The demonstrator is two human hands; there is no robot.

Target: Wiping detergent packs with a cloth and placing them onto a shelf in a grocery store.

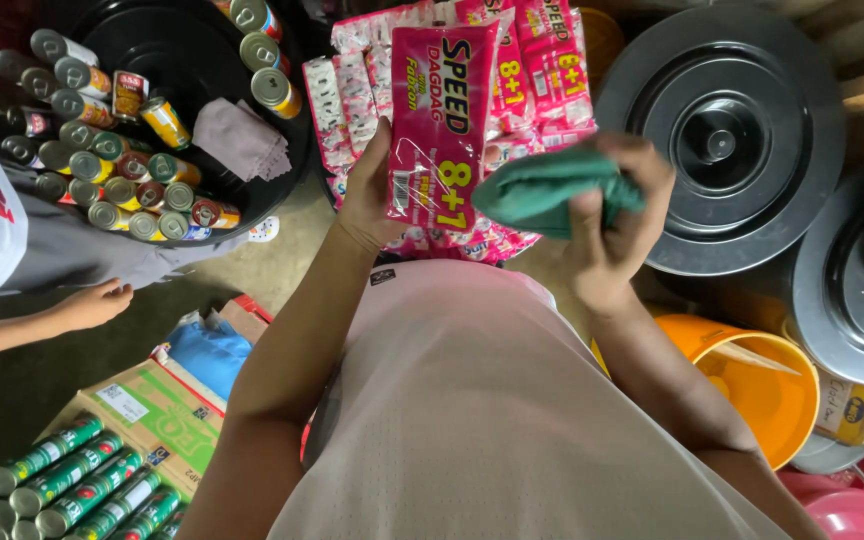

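Head view: we hold a pink sachet pack (439, 125) upright in our left hand (370, 195), fingers pinching its left edge so the front faces us, just above the pile of like packs (532, 60) in a tub. Our right hand (617, 230) is bunched tight round a green cloth (547, 190), pressed to the pack's right edge, prob. to wipe it. Further out: black basin w/ tins (132, 150), grey lids (722, 140), orange bucket (762, 385), another person's hand (97, 303) at left.
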